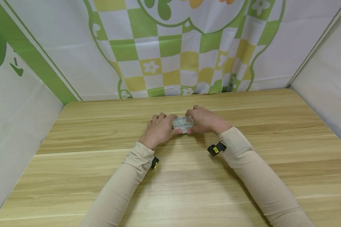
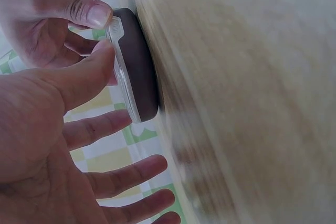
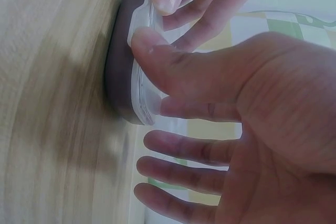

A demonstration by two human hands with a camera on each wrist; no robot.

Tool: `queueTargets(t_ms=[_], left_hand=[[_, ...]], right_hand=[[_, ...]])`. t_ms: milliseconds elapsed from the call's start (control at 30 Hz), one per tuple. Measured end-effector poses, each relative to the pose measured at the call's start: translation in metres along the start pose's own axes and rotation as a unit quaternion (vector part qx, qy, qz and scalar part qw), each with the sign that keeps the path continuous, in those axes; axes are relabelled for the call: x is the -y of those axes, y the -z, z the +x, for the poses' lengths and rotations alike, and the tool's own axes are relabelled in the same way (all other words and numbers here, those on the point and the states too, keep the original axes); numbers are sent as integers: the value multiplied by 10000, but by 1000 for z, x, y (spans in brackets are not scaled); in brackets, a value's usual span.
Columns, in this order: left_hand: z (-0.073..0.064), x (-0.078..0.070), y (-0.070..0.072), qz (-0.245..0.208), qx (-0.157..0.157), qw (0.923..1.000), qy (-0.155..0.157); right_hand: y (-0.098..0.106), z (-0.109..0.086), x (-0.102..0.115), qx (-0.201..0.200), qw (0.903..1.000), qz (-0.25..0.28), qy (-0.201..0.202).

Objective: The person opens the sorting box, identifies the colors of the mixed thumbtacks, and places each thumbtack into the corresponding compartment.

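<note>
A small pill box (image 1: 183,124) with a clear lid and a grid of compartments sits on the table, with small bits inside, some orange. From the side, in the left wrist view, its base (image 2: 139,66) looks dark and the lid forms a pale rim. My left hand (image 1: 160,129) holds the box's left side between thumb and index finger, the other fingers spread. On the right side, my right hand (image 1: 206,121) pinches it likewise. Both thumbs meet the lid's near edge, close together; in the right wrist view the right thumb (image 3: 152,51) presses the rim.
The wood-grain table (image 1: 170,195) stretches out on all sides of the box. Behind its far edge hangs a green, yellow and white checkered cloth (image 1: 170,47). Pale cloth walls stand at left and right. A black strap device (image 1: 216,149) is on the right wrist.
</note>
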State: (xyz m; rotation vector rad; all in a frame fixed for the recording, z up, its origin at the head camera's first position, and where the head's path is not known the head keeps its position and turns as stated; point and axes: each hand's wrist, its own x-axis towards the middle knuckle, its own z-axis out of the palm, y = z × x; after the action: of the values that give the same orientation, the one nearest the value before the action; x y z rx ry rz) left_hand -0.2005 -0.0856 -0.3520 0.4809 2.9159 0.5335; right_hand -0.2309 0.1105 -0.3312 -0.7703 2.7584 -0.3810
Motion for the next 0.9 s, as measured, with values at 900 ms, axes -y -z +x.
queueTargets(t_ms=[900], left_hand=[[0, 0, -1, 213, -397, 9990, -21]], right_hand=[[-1, 3, -2, -35, 10000, -43, -33]])
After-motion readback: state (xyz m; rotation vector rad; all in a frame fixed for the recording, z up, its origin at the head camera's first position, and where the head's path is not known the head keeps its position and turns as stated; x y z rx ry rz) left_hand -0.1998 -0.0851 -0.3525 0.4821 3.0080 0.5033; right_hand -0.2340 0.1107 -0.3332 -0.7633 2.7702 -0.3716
